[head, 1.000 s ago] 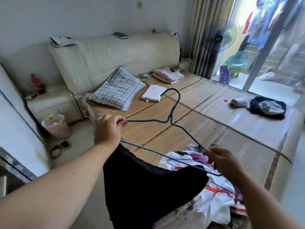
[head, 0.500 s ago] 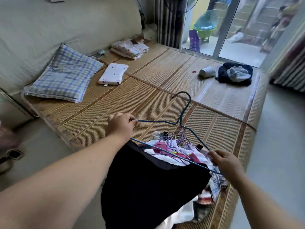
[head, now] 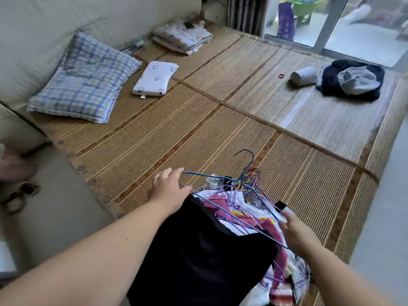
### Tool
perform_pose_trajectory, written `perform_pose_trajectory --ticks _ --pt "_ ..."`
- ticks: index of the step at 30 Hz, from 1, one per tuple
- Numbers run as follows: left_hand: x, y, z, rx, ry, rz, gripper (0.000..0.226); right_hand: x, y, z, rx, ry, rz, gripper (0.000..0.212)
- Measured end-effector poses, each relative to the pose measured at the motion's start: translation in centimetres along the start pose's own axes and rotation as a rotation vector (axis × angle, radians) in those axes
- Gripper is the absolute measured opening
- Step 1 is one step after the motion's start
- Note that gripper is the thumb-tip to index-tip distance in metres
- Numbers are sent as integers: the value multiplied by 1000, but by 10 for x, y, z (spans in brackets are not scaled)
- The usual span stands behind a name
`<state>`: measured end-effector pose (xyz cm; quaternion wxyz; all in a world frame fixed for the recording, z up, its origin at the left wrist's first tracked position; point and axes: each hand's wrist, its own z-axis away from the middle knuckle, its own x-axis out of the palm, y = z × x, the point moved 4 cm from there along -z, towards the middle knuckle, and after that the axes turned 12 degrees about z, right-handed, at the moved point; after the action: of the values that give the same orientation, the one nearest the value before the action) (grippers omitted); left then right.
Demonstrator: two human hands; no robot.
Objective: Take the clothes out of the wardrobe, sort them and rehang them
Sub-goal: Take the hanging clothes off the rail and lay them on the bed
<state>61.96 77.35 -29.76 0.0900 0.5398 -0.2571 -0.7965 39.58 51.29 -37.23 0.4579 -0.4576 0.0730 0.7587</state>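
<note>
A blue wire hanger (head: pixel 247 166) carries a black garment (head: pixel 198 250) and lies on a pile of pink and white clothes (head: pixel 270 227) at the near edge of the bed. Several purple hangers (head: pixel 255 180) are tangled in that pile. My left hand (head: pixel 167 188) is at the hanger's left end with fingers spread, touching the wire at most. At the hanger's right end my right hand (head: pixel 293 230) is blurred, with its fingers stretched out over the wire. The black garment hangs down over the bed edge between my forearms.
A bamboo mat (head: pixel 198 120) covers the bed. On it lie a plaid pillow (head: pixel 84 80), a small white pillow (head: pixel 154 78), a folded blanket (head: pixel 181 37), a white roll (head: pixel 302 76) and a dark clothes heap (head: pixel 351 79). Glass doors stand at the far right.
The hanger with the black garment has come down from the air onto the pile. Both hands have opened from their grip on its ends. My view has tilted down toward the bed.
</note>
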Motion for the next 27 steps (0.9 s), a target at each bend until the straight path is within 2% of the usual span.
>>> perform_pose_trajectory --ticks 2,4,7,10,14,18,27 --pt "5 -13 8 -18 -57 -13 69 7 -18 -2 -65 -51 173 48" --pt "6 -27 21 -25 -99 -30 70 12 -47 -1 -129 -88 304 46" --pt "-9 -52 47 -79 -127 7 68 21 -108 9 -220 -112 313 45" --pt "-45 -72 71 -104 -111 49 65 28 -184 33 -427 -102 388 45" --pt "-127 -100 111 -89 31 26 65 38 -302 99 -750 -37 398 52" --pt "-220 -142 180 -96 262 28 65 59 -413 200 -1088 22 421 54" --pt "-373 -246 372 -233 594 -70 70 108 -572 429 -1632 134 380 47"
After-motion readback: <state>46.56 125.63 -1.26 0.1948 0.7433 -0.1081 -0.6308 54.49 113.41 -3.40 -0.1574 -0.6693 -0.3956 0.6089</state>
